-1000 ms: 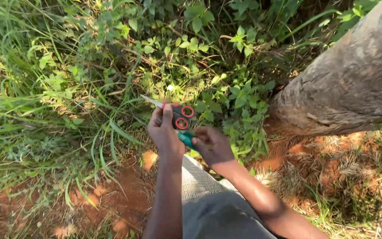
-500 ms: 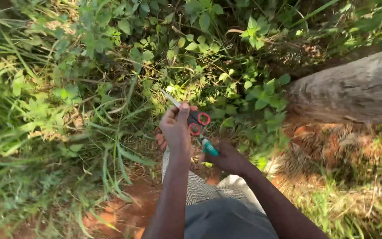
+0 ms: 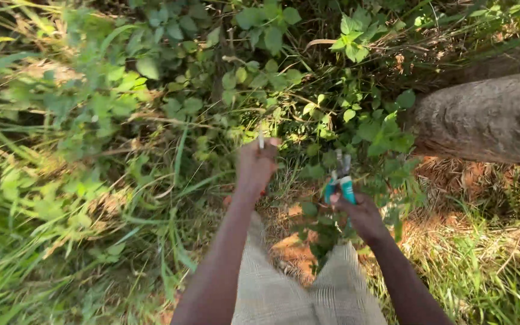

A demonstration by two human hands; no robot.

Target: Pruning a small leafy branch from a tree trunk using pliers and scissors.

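1. Grass (image 3: pixel 43 198) and leafy weeds (image 3: pixel 170 72) fill the left and top of the view.
2. The left hand (image 3: pixel 255 165) is closed around scissors; only the blade tip (image 3: pixel 261 139) shows, pointing up above the fingers.
3. The right hand (image 3: pixel 359 213) grips the teal handles of pruners (image 3: pixel 341 180), whose grey head points up among the leaves, apart from the left hand.
4. A grey trunk (image 3: pixel 489 120) lies at right, over red soil (image 3: pixel 290 247) and dry straw.

Teal plastic-handled pliers (image 3: pixel 339 183) with dull metal jaws; rough grey bark on trunk (image 3: pixel 489 117)
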